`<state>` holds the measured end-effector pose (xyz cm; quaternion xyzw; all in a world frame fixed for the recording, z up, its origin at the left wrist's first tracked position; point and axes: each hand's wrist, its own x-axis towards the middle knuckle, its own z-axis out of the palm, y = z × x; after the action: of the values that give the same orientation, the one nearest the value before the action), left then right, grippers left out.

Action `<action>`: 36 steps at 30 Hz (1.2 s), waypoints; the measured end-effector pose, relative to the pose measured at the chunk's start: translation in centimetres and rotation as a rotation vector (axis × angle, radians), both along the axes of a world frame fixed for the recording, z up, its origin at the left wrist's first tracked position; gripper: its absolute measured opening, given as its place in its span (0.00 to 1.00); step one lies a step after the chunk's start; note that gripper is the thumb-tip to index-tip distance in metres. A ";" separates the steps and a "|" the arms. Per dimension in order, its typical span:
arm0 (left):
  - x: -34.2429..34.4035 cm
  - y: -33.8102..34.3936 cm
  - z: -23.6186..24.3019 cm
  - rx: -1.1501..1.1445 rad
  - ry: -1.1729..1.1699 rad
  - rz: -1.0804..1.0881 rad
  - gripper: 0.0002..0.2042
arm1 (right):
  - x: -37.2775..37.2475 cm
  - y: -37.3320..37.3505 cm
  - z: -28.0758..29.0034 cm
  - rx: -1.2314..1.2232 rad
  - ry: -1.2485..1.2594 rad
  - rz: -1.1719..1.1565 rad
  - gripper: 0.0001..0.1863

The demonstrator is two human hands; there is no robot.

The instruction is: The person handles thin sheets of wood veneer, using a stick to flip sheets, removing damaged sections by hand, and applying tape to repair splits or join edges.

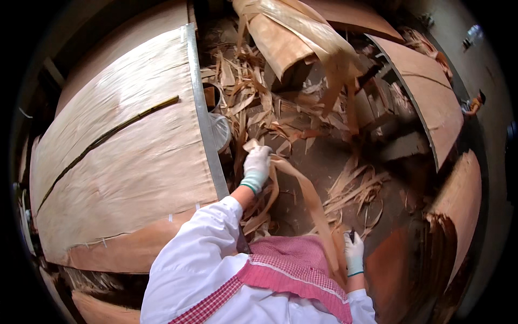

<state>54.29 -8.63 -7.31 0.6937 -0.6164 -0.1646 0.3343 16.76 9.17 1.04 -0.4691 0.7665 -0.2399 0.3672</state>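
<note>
Left hand (257,163), in a white knitted glove with a teal cuff edge, mid-frame: fingers closed on a long, thin, tan wood-veneer strip (305,186), a short end poking out past the knuckles. The strip arcs from there to lower centre, passing just left of the other hand. Arm well out, strip bowed; likely held so to keep the long, limp length up off the litter.

Right hand (354,254), same kind of glove, lower right of centre: fingers curled about a small dark object (352,236), too small to identify. Held close to the body, beside the strip's lower run; cannot tell whether it touches the strip.

Around: upper left and left filled by a broad pale veneer sheet (135,129) lying flat, a straight grey metal edging (200,102) along its right side. A thin dark stick (110,135) lies across the sheet, perhaps as a weight or guide. Clear plastic bag (220,132) just beside the edging.

In the way: tangled tan veneer scraps (237,89) over the floor, upper centre; a looser heap of narrow shavings (353,189) right of centre, near the strip. Large draped veneer bundle (278,40) at top centre overhangs the litter. Right edge: stacked curved brown sheets (464,200) bound that side.
</note>
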 end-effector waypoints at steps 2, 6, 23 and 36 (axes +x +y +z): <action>2.2 -1.5 0.1 -0.016 -0.015 0.074 0.13 | 0.2 -4.5 -0.8 0.008 -0.008 0.183 0.12; 3.0 -0.9 -1.9 0.198 0.043 0.109 0.17 | 1.7 -15.4 -3.1 0.028 0.074 0.472 0.13; -9.0 -10.4 0.6 0.205 0.383 0.477 0.13 | 2.0 -53.9 -7.5 0.123 -0.216 0.914 0.10; 20.6 -18.6 -0.3 -0.017 0.174 1.269 0.22 | 21.6 -65.2 -6.2 0.365 -0.183 1.211 0.20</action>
<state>74.90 -27.26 -7.63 0.9051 -0.0576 0.0142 0.4211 38.35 -56.08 -5.19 -0.7267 0.3598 0.1054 0.5757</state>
